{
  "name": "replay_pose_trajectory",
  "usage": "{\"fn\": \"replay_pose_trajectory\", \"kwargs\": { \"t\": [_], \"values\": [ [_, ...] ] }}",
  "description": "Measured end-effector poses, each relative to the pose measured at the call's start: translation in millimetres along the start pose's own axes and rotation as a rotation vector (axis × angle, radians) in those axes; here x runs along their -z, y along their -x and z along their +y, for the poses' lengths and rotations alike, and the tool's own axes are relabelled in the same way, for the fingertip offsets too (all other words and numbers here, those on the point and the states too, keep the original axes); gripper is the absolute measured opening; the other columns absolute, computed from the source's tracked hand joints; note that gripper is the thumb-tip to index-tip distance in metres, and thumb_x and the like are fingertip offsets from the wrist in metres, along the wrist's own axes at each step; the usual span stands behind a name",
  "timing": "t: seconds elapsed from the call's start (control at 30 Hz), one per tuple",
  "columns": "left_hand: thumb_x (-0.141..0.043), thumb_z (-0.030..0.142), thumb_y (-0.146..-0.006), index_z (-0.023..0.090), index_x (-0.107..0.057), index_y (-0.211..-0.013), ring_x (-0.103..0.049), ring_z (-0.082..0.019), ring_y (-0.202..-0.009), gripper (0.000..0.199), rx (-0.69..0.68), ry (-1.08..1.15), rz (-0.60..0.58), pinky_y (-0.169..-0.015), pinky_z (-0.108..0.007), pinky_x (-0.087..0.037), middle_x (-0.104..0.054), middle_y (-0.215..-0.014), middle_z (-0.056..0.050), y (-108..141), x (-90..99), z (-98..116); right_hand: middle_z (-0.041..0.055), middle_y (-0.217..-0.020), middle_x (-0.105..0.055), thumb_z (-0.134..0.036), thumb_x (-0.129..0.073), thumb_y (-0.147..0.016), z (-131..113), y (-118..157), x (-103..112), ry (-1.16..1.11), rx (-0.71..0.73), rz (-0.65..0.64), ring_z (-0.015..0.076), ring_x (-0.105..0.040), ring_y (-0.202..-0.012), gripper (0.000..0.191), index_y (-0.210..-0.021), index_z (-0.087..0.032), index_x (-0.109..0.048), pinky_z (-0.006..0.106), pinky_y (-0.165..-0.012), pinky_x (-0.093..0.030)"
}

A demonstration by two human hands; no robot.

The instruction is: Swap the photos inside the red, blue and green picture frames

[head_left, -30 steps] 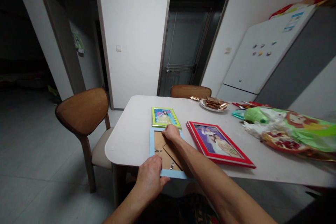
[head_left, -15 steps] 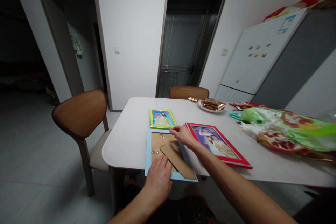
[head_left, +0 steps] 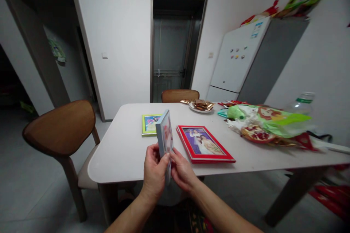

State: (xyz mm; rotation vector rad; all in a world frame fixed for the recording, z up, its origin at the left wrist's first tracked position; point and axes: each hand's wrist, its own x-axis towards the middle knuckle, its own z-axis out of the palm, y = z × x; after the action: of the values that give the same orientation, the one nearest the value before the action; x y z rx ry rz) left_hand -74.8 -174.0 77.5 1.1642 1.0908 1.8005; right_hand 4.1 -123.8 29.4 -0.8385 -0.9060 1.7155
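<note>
A light blue picture frame (head_left: pixel 163 131) stands nearly edge-on above the table's front edge, its picture side turned to the right. My left hand (head_left: pixel 155 169) is closed around its left side, thumb toward me. On the other side my right hand (head_left: pixel 181 169) grips the lower part, its fingers partly hidden. Behind the blue frame, a yellow-green picture frame (head_left: pixel 144 133) lies face up, its right part covered. To the right lies a red picture frame (head_left: pixel 188 149), also face up, showing a photo with a purple background.
On the white table (head_left: pixel 117 145), a plate (head_left: pixel 195 109) of wrapped snacks stands at the back. Further right are a green plastic bag (head_left: pixel 284 118), a cut pomegranate (head_left: pixel 255 134) and a clear bottle (head_left: pixel 302 105). Wooden chairs stand at the left (head_left: pixel 60 127) and far side (head_left: pixel 180 95).
The blue frame, face down on the table before, is now lifted and turned upright on edge. My right hand has moved from its top edge to its lower side. The view has swung right.
</note>
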Motion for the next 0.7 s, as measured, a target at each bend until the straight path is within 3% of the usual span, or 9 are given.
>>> {"fn": "replay_pose_trajectory", "kwargs": {
  "t": [0.07,0.17,0.33,0.5,0.7],
  "values": [
    [-0.055,0.021,-0.067,0.018,-0.036,-0.099,-0.055,-0.016,-0.093,0.037,-0.035,0.088,-0.012,-0.083,-0.030,-0.043,-0.058,-0.098,-0.005,-9.0,-6.6,2.7,0.0016,-0.083,-0.064,-0.030,-0.053,-0.067,-18.6,-7.7,16.9,0.105,0.115,0.126,0.0148,-0.059,-0.071,0.043,-0.109,-0.023,-0.046,0.025,-0.061,-0.047],
    [-0.054,0.014,-0.066,0.018,-0.031,-0.109,-0.056,-0.016,-0.093,0.050,0.039,0.122,-0.063,-0.084,-0.030,-0.043,-0.059,-0.101,-0.005,-25.1,-14.8,-3.0,0.0029,-0.079,-0.065,-0.026,-0.050,-0.069,-62.6,-24.0,61.4,0.472,0.125,0.337,0.0150,-0.059,-0.064,0.046,-0.114,-0.018,-0.047,0.024,-0.058,-0.046],
    [-0.049,0.001,-0.065,0.013,-0.043,-0.099,-0.055,-0.016,-0.097,0.036,0.194,-0.078,-0.210,-0.085,-0.028,-0.043,-0.059,-0.104,-0.010,-31.5,-45.7,-50.4,0.0038,-0.071,-0.065,-0.017,-0.048,-0.067,-119.1,-47.0,131.9,0.899,0.189,0.402,0.0121,-0.056,-0.054,0.048,-0.115,-0.011,-0.049,0.021,-0.052,-0.043],
    [-0.049,-0.001,-0.065,0.015,-0.049,-0.095,-0.057,-0.016,-0.094,0.033,0.199,-0.202,-0.244,-0.085,-0.030,-0.042,-0.061,-0.102,-0.008,-25.0,-75.6,-93.2,0.0042,-0.068,-0.066,-0.015,-0.044,-0.068,-126.3,-56.8,164.1,1.192,0.193,0.456,0.0112,-0.056,-0.053,0.044,-0.111,-0.009,-0.053,0.019,-0.051,-0.041],
    [-0.054,0.005,-0.065,0.019,-0.052,-0.100,-0.054,-0.017,-0.098,0.038,0.196,-0.353,-0.262,-0.087,-0.028,-0.040,-0.060,-0.104,-0.004,-26.9,-76.9,-102.1,0.0045,-0.065,-0.065,-0.018,-0.043,-0.070,-121.9,-61.6,177.9,1.346,0.191,0.449,0.0137,-0.056,-0.053,0.036,-0.101,-0.012,-0.060,0.022,-0.054,-0.041]
  ]
}}
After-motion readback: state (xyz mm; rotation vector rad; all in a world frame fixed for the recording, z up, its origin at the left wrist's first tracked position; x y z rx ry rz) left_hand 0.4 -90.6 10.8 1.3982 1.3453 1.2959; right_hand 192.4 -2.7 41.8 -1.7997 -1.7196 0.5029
